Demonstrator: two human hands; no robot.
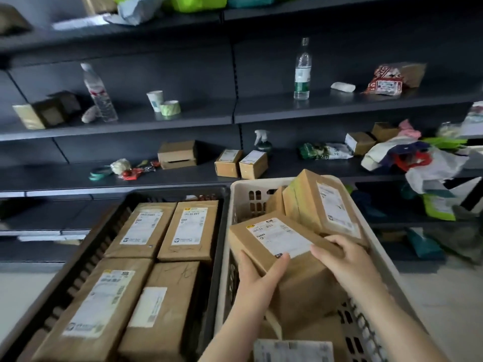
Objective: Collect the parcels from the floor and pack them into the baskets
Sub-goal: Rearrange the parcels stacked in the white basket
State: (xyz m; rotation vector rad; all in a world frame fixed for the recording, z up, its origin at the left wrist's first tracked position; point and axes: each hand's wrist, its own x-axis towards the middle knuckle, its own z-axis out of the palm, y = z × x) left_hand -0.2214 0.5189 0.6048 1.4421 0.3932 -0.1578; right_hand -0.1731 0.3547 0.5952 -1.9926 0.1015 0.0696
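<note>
Cardboard parcel [282, 246] with a white shipping label, lower centre-right of frame, held by both hands. Left hand [257, 276] grips its near left corner, thumb lying across the label's lower edge, fingers wrapped underneath out of sight. Right hand [345, 259] curls over the parcel's right edge, fingers hooked on the far side. Parcel tilted, its left corner over the rim of the white basket [236, 202], the rest inside the basket.

Just behind it in the same basket, a second labelled parcel [321, 202] leans upright toward upper right, touching the held one. More cardboard lower in the basket under the hands; a blurred white label at the bottom edge of the frame.

Left of the white basket and touching it, a black basket [146, 197] packed with four flat brown parcels [146, 259] in a two-by-two layout, three labels face up, the near right one with a plain white sticker.

Behind both baskets, dark grey shelving [183, 121] spans the frame. Middle shelf: two plastic water bottles [302, 69], a paper cup [155, 100], roll of green tape [170, 108]. Lower shelf: small cardboard boxes [240, 163], a spray bottle [262, 141], a heap of plastic mailer bags [418, 158] at right. Pale floor visible at lower left and lower right corners.
</note>
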